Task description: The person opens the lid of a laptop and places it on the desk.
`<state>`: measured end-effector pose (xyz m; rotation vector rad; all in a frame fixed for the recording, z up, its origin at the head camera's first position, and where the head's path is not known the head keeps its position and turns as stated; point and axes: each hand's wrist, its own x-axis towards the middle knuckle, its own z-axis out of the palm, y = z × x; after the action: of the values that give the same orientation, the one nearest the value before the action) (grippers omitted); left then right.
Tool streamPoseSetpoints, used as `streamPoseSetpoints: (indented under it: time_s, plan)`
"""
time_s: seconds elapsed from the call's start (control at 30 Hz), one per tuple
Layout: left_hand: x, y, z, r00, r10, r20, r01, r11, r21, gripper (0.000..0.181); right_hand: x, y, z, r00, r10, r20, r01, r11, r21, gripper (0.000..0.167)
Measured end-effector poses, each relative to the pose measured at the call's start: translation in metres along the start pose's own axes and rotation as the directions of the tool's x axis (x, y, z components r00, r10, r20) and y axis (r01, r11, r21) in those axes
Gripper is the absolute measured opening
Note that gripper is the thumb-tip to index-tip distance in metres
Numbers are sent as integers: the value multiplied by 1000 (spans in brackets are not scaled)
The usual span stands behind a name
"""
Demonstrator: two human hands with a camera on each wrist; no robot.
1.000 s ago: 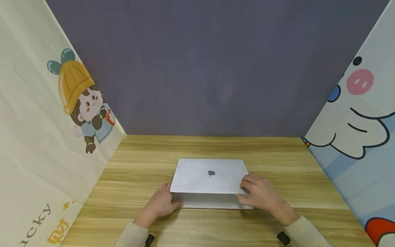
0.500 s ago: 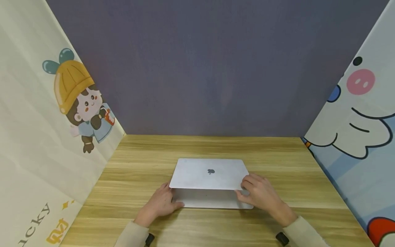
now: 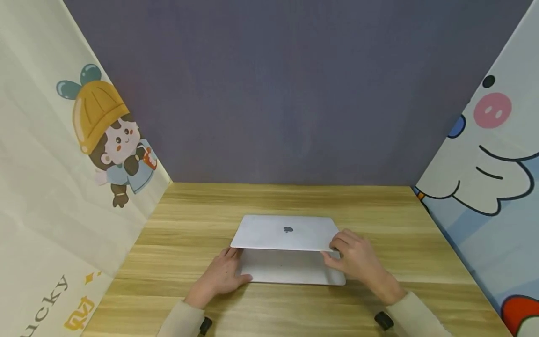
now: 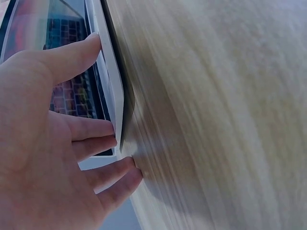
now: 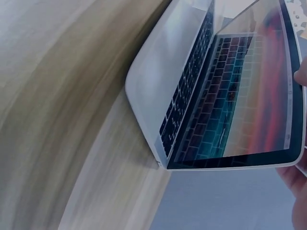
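Observation:
A silver laptop (image 3: 286, 234) lies on the table with its lid partly raised. In the right wrist view its screen (image 5: 259, 96) is lit, reflecting the keyboard (image 5: 192, 86). My right hand (image 3: 358, 257) pinches the lid's front right corner, thumb on the screen side; only part of that hand (image 5: 300, 191) shows at the right wrist view's edge. My left hand (image 3: 223, 276) rests at the left side of the base; in the left wrist view that hand (image 4: 53, 124) has its thumb on the base's front edge and its fingers extended along the side.
The wooden table (image 3: 269, 309) runs back to a dark grey panel (image 3: 269, 93). Printed sheets stand on both sides, a cartoon figure in a yellow hat (image 3: 101, 112) at left and a white cartoon animal (image 3: 505, 178) at right.
The laptop's lid has tilted further up, its front edge rising away from the base, with my right hand moving slightly upward along with it. My left hand has stayed nearly still.

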<state>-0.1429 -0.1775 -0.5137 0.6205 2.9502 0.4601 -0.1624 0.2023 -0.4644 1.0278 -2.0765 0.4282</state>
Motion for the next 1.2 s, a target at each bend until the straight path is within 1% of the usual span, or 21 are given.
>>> streamPoseSetpoints:
  time_s: [0.13, 0.3, 0.43, 0.63, 0.77, 0.9, 1.03, 1.13, 1.2]
  plan:
    - [0, -1, 0, 1000, -2, 5, 2, 1000, -1, 93, 4, 3, -2, 999, 34, -9, -34, 999, -3, 46]
    - [-1, 0, 0, 1000, -11, 18, 11, 1000, -12, 89, 8, 3, -4, 999, 46, -15, -46, 999, -18, 49]
    - [-2, -1, 1, 1000, -15, 21, 16, 1000, -21, 88, 12, 3, -5, 998, 55, -23, -55, 998, -22, 47]
    - [-3, 0, 2, 999, -24, 32, 25, 999, -24, 87, 19, 3, -6, 996, 87, -33, -89, 993, -76, 47]
    - [-2, 1, 2, 999, -30, 41, 30, 999, -18, 88, 23, 4, -6, 993, 102, -56, -108, 988, -114, 48]
    - [-3, 2, 2, 998, -35, 53, 37, 999, -27, 88, 26, 4, -5, 991, 106, -80, -115, 986, -123, 46]
    - [-3, 2, 1, 998, -35, 53, 36, 999, -16, 88, 31, 4, -5, 987, 122, -101, -134, 984, -117, 38]
    - [-2, 2, 0, 998, -33, 56, 33, 999, -10, 87, 36, 3, -4, 983, 120, -137, -137, 983, -119, 34]
    - [-1, 2, -1, 998, -32, 61, 32, 999, -12, 88, 39, 3, -4, 981, 122, -148, -141, 982, -123, 33]
